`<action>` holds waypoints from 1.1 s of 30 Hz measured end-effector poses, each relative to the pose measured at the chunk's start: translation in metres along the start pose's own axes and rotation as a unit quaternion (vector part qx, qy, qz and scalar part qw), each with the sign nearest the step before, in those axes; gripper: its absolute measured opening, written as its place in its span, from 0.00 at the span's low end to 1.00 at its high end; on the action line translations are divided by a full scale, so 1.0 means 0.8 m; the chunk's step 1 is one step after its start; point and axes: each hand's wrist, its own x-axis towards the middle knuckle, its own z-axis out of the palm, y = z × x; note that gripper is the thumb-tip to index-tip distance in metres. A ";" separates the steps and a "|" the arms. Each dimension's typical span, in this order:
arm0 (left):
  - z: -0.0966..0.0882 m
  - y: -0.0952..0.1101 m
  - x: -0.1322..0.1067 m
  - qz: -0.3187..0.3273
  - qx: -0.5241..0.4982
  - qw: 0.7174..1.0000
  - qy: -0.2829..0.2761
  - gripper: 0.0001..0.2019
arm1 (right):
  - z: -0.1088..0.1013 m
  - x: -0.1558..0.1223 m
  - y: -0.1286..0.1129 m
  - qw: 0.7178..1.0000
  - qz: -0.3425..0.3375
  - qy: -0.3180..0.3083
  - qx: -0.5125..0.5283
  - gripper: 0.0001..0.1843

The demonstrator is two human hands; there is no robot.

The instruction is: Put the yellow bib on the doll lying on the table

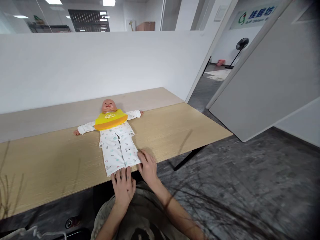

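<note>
A baby doll (pixel 109 105) lies on its back on the wooden table, arms spread wide, head toward the wall. It wears a white printed top (pixel 87 127), white printed trousers (pixel 113 153) and a yellow bib (pixel 111 119) with an orange lower pocket. My left hand (pixel 123 185) rests at the table's front edge, fingers stretched out and touching the hem of one trouser leg. At the other leg's hem is my right hand (pixel 147 165), its fingers loosely bent and touching the cloth's outer side. Neither hand visibly grips anything.
The table (pixel 170 130) ends at a corner on the right, with a black leg (pixel 190 156) below. A white wall (pixel 100 66) rises behind it. To the right stand an open grey door (pixel 262 76) and, beyond it, a floor fan (pixel 242 44). A can (pixel 72 222) is at lower left.
</note>
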 end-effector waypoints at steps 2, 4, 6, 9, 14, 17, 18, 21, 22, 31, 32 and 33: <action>0.000 0.000 0.000 0.006 -0.002 1.000 0.002 0.21 | -0.001 0.005 -0.002 1.000 0.017 -0.020 -0.003 0.19; 0.001 0.000 -0.001 0.010 -0.002 1.000 0.000 0.21 | -0.001 0.010 -0.002 0.998 0.053 -0.035 -0.001 0.18; 0.001 -0.001 -0.001 0.009 0.001 1.000 -0.002 0.21 | 0.000 0.015 0.000 0.994 0.098 -0.039 0.006 0.15; 0.001 -0.001 -0.001 0.012 0.009 1.000 0.005 0.21 | 0.004 0.017 0.003 0.992 0.119 -0.031 0.015 0.08; 0.003 -0.001 -0.002 0.010 0.007 1.000 0.007 0.20 | 0.006 0.007 0.004 0.997 0.070 -0.001 -0.013 0.06; 0.003 -0.001 -0.004 0.013 0.004 1.000 0.003 0.21 | 0.005 0.006 0.001 0.997 0.064 0.007 -0.028 0.07; 0.004 -0.001 -0.005 0.011 0.003 1.000 -0.002 0.21 | 0.005 0.006 0.000 0.997 0.064 0.004 -0.033 0.07; 0.007 -0.002 -0.007 0.005 -0.004 1.000 -0.012 0.21 | 0.003 0.008 -0.002 0.997 0.060 -0.006 -0.041 0.07; 0.008 -0.003 -0.008 0.006 -0.006 1.000 -0.014 0.22 | 0.002 0.008 -0.001 0.997 0.060 -0.009 -0.041 0.07; 0.012 -0.004 -0.011 0.003 -0.011 0.999 -0.031 0.23 | -0.008 0.002 0.012 0.996 0.082 -0.020 -0.014 0.17; 0.011 -0.004 -0.011 0.003 -0.010 0.999 -0.034 0.23 | -0.008 0.001 0.012 0.997 0.077 -0.026 -0.016 0.16; 0.011 -0.003 -0.011 0.003 -0.008 0.999 -0.033 0.23 | -0.007 0.001 0.011 0.997 0.071 -0.031 -0.018 0.14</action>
